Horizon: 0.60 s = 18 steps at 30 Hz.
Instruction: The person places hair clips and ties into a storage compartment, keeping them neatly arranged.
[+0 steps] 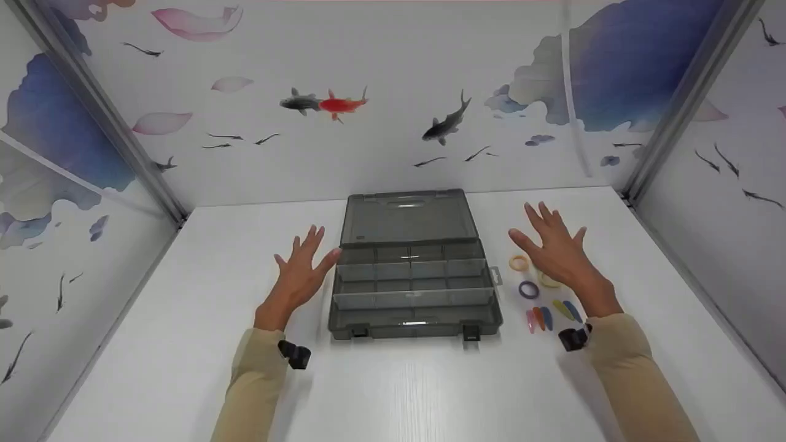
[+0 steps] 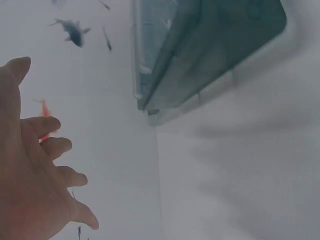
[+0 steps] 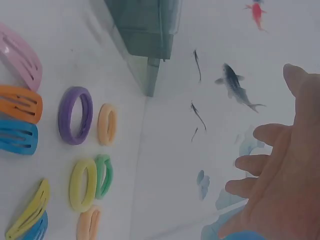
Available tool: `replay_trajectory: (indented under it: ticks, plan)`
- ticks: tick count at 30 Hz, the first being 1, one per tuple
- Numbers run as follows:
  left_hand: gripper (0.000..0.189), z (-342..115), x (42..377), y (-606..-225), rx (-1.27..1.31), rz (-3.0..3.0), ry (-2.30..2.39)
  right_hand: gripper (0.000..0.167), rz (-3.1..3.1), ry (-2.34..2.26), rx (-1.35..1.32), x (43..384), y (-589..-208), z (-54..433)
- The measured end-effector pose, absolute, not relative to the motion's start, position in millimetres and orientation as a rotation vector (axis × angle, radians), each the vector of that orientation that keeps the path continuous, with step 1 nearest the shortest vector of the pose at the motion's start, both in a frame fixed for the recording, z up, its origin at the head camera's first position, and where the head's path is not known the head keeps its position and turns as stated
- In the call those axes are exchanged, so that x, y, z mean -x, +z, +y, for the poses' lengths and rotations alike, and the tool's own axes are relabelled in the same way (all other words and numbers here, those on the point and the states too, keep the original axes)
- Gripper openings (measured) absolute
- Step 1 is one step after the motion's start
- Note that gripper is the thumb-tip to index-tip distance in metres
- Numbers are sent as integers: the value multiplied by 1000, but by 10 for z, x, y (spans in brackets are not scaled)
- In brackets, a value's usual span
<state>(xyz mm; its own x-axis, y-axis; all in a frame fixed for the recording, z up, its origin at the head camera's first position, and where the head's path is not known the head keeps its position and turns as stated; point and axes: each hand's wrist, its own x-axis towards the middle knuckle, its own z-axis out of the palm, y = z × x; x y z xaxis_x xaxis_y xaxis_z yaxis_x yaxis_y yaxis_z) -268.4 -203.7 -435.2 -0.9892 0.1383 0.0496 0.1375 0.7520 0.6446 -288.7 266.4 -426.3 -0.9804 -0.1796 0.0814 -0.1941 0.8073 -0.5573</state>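
Observation:
A grey see-through compartment box [image 1: 412,329] lies on the table with its lid [image 1: 408,216] folded back. My left hand [image 1: 296,279], fingers spread and holding nothing, is beside the box's left edge; the thumb overlaps that edge in the head view. Fingers likewise spread, my right hand [image 1: 560,258] is over the hair ties at the box's right. A purple hair tie [image 3: 65,118], a yellow one [image 3: 75,187], a green one [image 3: 109,175] and two peach ones show in the right wrist view. Near them lie snap hair clips: pink [image 3: 21,59], orange [image 3: 20,105], yellow [image 3: 30,210] and blue.
Clear dividers [image 1: 411,297] split the box into several compartments. White panels [image 1: 393,153] printed with fish and petals enclose the white table [image 1: 393,393] at the back and sides. Both wrists carry a small black camera [image 1: 296,355] over a tan sleeve [image 1: 252,393].

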Motion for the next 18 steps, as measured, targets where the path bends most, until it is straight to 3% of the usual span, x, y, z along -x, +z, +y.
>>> replay_trajectory:
  ticks: [11, 18]
  plan:
    - [61, -1961, 2374, -4565, -128, 2592, 1919, 74, -2834, 1237, -233, 2683, -4376, 2817]
    - [56, -1970, 2323, -4745, -56, 2470, 2101, 70, -2741, 1346, -197, 2669, -4399, 2918]
